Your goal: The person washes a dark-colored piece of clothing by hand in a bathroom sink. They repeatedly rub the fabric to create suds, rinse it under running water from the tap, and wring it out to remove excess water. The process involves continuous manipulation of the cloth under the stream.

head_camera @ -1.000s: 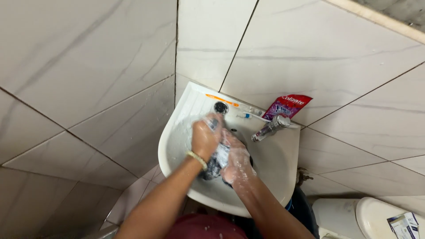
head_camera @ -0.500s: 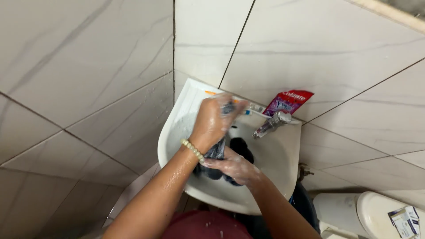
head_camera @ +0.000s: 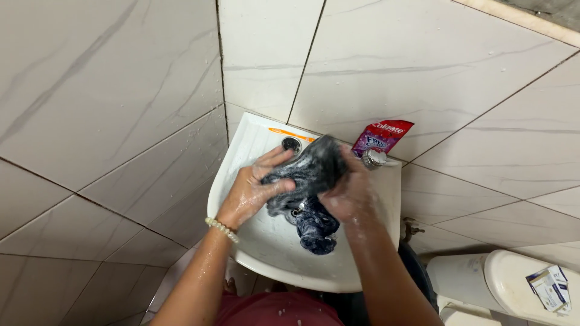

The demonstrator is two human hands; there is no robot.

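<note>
Both my hands grip a dark, soapy, wet cloth [head_camera: 311, 181] over a white corner sink [head_camera: 254, 241]. My left hand [head_camera: 254, 190], with a pale bead bracelet at its wrist, clutches the cloth's left side. My right hand [head_camera: 350, 193], covered in suds, holds the cloth's right side, which is lifted toward the tap. A bunched end of the cloth hangs down into the basin.
A chrome tap [head_camera: 374, 158] stands at the sink's back right. A red and purple toothpaste tube [head_camera: 380, 136] leans against the tiled wall. An orange toothbrush [head_camera: 293, 133] lies on the back rim. A white toilet tank [head_camera: 513, 284] with a small box [head_camera: 550, 288] is at lower right.
My hands have moved the cloth up and to the right, toward the tap. The right hand has risen from the basin to the cloth's upper part, and the view has shifted slightly.
</note>
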